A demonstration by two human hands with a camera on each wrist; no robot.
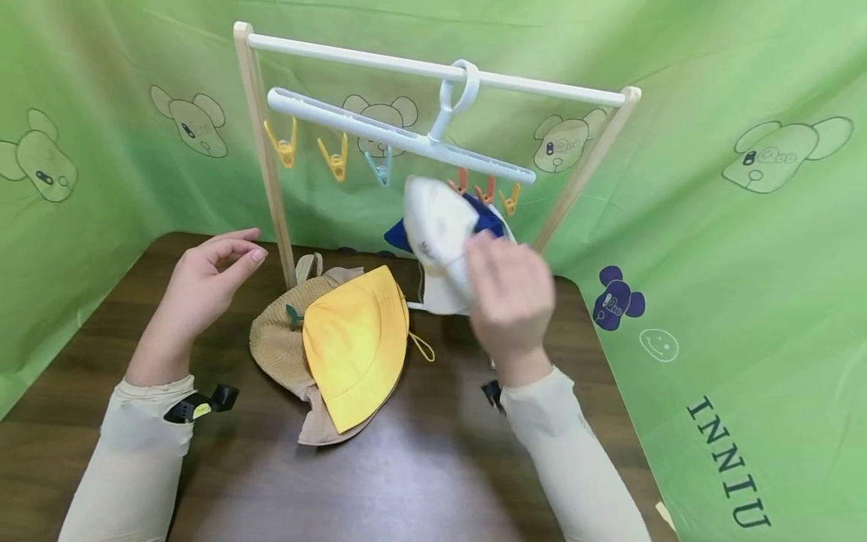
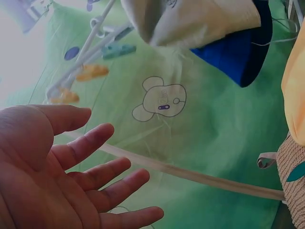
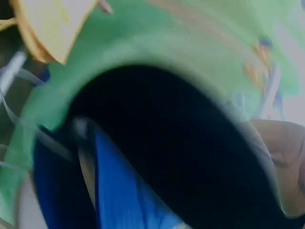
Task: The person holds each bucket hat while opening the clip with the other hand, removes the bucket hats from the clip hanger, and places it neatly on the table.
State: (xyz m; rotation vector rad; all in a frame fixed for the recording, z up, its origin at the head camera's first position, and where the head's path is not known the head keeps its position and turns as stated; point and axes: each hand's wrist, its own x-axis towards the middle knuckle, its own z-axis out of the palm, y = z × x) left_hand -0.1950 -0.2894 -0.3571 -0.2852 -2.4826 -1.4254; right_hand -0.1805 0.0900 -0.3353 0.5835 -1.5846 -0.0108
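Observation:
My right hand [image 1: 511,297], blurred, grips a white and blue hat [image 1: 439,222] below the right part of the hanger. In the left wrist view its white cloth [image 2: 195,21] hangs beside a blue part [image 2: 238,57]. Dark and blue cloth [image 3: 124,186] fills much of the right wrist view. White cloth with a cord shows lower down; whether it belongs to the same hat, I cannot tell. Beside the rack's left post, my left hand [image 1: 210,282] is raised with relaxed fingers and holds nothing. A yellow bucket hat [image 1: 359,346] lies over a tan knit hat [image 1: 278,339] on the table.
A light blue hanger [image 1: 400,139] hangs from the white bar [image 1: 352,56] of a wooden-post rack. Yellow clips [image 1: 335,158], a blue clip [image 1: 381,165] and orange clips [image 1: 485,190] dangle from it. Green printed cloth [image 1: 731,263] surrounds the dark wooden table [image 1: 420,482].

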